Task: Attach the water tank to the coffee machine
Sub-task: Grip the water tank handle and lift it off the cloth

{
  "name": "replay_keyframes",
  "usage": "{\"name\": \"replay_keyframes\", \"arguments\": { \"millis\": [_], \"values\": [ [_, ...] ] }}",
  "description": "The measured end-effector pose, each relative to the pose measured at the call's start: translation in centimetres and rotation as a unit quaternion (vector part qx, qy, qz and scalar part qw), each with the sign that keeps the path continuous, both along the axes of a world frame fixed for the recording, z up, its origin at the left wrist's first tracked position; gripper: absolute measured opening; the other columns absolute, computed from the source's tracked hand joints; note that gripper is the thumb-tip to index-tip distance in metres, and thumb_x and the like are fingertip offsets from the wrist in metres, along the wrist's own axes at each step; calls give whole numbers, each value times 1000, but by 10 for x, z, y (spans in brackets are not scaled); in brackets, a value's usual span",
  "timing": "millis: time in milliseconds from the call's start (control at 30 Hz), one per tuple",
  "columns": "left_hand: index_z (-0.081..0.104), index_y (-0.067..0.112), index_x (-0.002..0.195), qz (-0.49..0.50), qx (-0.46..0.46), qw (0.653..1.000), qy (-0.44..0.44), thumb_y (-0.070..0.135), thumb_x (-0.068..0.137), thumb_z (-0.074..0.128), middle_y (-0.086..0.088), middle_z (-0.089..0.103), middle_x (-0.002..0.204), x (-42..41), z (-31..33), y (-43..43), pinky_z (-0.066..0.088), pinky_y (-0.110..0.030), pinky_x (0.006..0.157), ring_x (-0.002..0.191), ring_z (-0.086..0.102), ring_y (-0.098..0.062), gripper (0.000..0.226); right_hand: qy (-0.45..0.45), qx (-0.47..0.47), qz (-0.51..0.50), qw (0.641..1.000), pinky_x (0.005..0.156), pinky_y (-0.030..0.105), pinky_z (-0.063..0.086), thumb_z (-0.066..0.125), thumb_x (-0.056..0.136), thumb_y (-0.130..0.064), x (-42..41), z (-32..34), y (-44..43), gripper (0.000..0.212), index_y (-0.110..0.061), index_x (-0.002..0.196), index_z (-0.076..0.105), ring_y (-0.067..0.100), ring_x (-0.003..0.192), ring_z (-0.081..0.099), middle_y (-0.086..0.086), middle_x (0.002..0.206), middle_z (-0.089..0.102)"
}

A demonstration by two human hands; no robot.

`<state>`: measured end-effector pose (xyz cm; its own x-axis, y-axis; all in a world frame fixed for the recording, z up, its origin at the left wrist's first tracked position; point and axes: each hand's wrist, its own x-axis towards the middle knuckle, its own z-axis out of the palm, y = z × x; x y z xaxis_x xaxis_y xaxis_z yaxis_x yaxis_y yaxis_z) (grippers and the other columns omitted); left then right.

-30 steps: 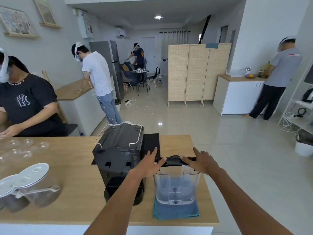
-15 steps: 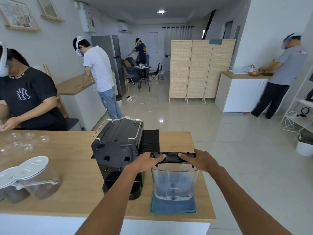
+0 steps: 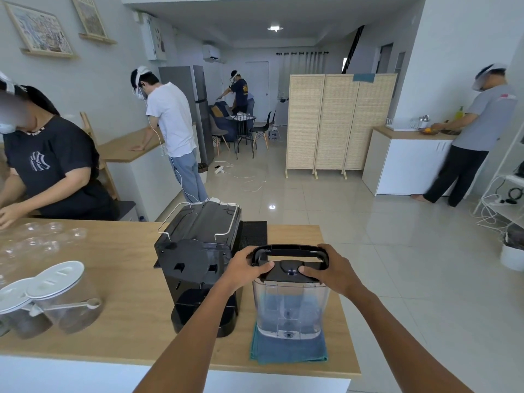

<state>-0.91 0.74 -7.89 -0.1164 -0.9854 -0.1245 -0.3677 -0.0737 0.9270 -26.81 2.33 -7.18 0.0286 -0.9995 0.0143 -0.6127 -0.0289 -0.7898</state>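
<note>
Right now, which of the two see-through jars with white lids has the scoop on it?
The right-hand jar, the one closer to the coffee machine. A pale scoop lies across its front. The other jar, at the picture's left edge, shows no scoop.

Between the left hand (image 3: pixel 244 268) and the right hand (image 3: pixel 332 272) the water tank (image 3: pixel 290 309) is clear, smooth plastic, capped by a black plastic lid (image 3: pixel 289 272) with a soft sheen and a handle (image 3: pixel 289 250) of the same stuff. Under it lies a teal cloth (image 3: pixel 287 350), nappy like towelling. Just left of the left hand the coffee machine (image 3: pixel 200 262) is glossy black plastic with thin bright metal rails on top. The counter (image 3: pixel 124 268) beneath both hands looks like pale matt wood.
</note>
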Motion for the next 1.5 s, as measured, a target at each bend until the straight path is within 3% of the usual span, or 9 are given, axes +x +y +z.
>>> {"name": "replay_keyframes", "arguments": {
  "millis": [233,400,567,700,833,933,1067,1200,1500],
  "values": [
    [65,24,130,27,-92,994,-46,26,79,86,5,76,115,-3,-2,-2,58,-40,97,108,72,-18,55,-14,-44,-4,999,48,23,55,83,79,-37,2,3,2,66,-22,134,51,15,75,68,-1,122,65],
    [64,31,132,58,-168,977,-119,24,83,82,6,71,129,-17,7,9,49,-29,104,123,63,-14,53,-8,-60,-17,998,90,46,58,75,77,-57,4,0,8,82,-29,146,43,24,114,65,-2,138,61],
    [64,29,136,71,-182,975,-104,17,86,79,-6,56,149,-27,7,17,29,-20,108,141,48,-19,54,-12,-62,-27,998,102,29,44,63,92,-49,8,3,13,66,-25,150,42,26,128,57,4,141,60],
    [72,38,114,109,-208,971,-41,31,78,86,4,72,126,-27,5,19,46,-40,112,127,62,-20,38,-56,-22,-42,997,100,31,45,44,95,-61,11,7,15,71,-24,155,34,28,126,58,9,146,55],
    [80,27,99,133,-192,969,79,27,84,81,-8,77,114,-29,11,24,51,-33,107,127,62,-17,15,-105,1,-54,993,93,24,38,36,98,-61,12,11,15,67,-23,153,40,22,119,58,7,146,55],
    [80,12,104,140,-187,969,81,27,92,73,-8,77,113,-33,13,26,51,-23,101,126,63,-14,20,-121,-4,-63,991,106,32,36,38,96,-64,14,8,15,67,-25,151,44,26,138,47,5,152,50],
    [71,13,126,130,-147,979,56,30,94,69,-1,71,129,-32,11,24,43,-4,91,122,61,-6,36,-135,-6,-69,988,100,35,45,38,81,-81,16,8,19,86,-30,150,45,22,109,63,8,133,64],
    [62,20,138,95,-90,990,49,38,98,61,3,62,141,-30,11,25,37,-19,103,132,53,-10,44,-130,-16,-57,990,97,27,37,44,99,-53,15,7,21,57,-30,151,42,16,110,57,6,147,54],
    [41,34,152,37,-28,998,35,45,98,57,0,44,157,-22,4,42,33,-28,104,128,48,-12,57,-96,-33,-24,995,111,37,38,50,93,-57,9,-14,34,67,-39,154,32,25,142,44,0,158,42]
  ]
}}
